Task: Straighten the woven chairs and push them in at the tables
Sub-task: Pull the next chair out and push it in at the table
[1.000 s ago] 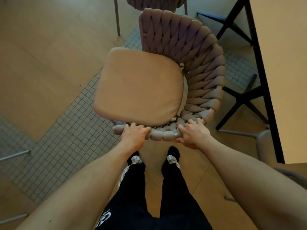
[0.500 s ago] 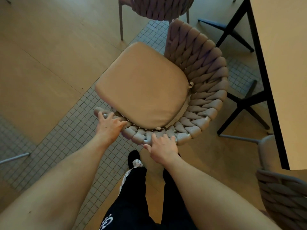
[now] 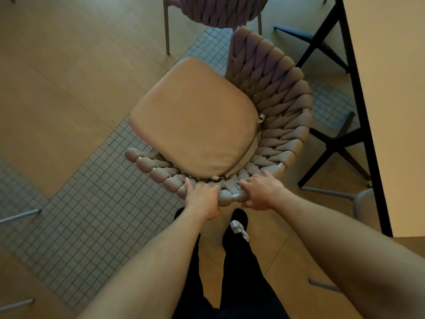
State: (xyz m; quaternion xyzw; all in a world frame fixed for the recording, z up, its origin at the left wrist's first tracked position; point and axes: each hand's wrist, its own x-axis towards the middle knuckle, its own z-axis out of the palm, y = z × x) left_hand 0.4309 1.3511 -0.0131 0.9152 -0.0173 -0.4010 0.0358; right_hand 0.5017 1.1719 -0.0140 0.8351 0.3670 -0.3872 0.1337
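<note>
The chair (image 3: 271, 107) stands on the floor (image 3: 57, 88) just left of the bench (image 3: 391, 88), its woven back curving round the right and near sides and its tan cushion (image 3: 195, 118) facing up-left, away from the bench. Both hands are on the near rim of the back: the left hand (image 3: 203, 199) has its grip curled over the weave, and the right hand (image 3: 261, 192) holds the rim beside it, fingers wrapped on top. Between chair and bench stand the black crossed legs (image 3: 333, 143) of the bench frame, close to the chair's right side. A second woven chair (image 3: 220, 12) stands just beyond, almost touching the first one's back. A third chair's edge (image 3: 363, 201) shows at lower right, though little of it can be made out. Since half a second ago the left hand has moved along the rim toward the right hand, and the chair sits slightly turned, its open end swung further left
</note>
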